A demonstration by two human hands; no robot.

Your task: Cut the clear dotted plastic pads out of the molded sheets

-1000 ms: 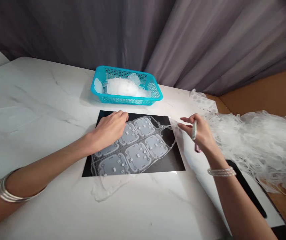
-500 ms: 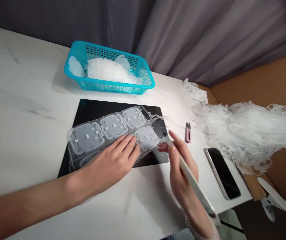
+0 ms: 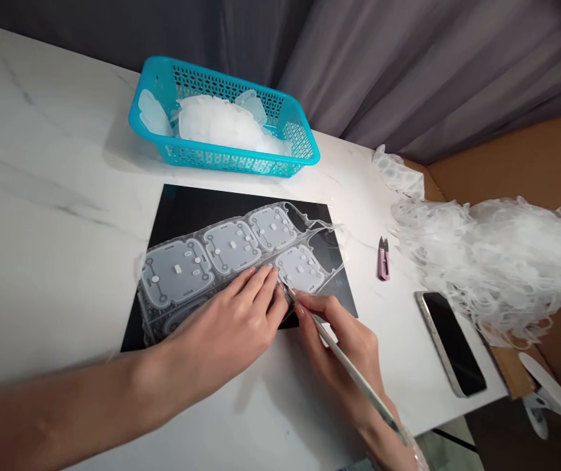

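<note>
A translucent silicone-like sheet (image 3: 176, 271) of rounded panels joined by thin webbing lies aslant on a black mat (image 3: 182, 206). My left hand (image 3: 241, 311) lies flat on it, fingers stretched out, pressing the sheet's near middle and covering part of the lower row. My right hand (image 3: 342, 337) is closed in a pen grip around a long, slim, pale pen-like tool (image 3: 353, 371). The tool's dark, narrow tip touches or hovers at the near-left edge of the right-hand panel, just beside my left fingertips. What kind of tip it has is too small to tell.
A blue plastic basket (image 3: 231, 162) holding translucent pieces stands behind the mat. To the right are pink thread snips (image 3: 383, 260), a phone (image 3: 452, 343) and a large heap of stringy translucent scraps (image 3: 496, 255) against a cardboard box (image 3: 520, 163). A grey curtain (image 3: 408, 72) hangs behind.
My right hand has moved left and turned, bringing the tool's tip from beyond the sheet's right end to the panel's edge by my left fingers. The left hand stays on the sheet.
</note>
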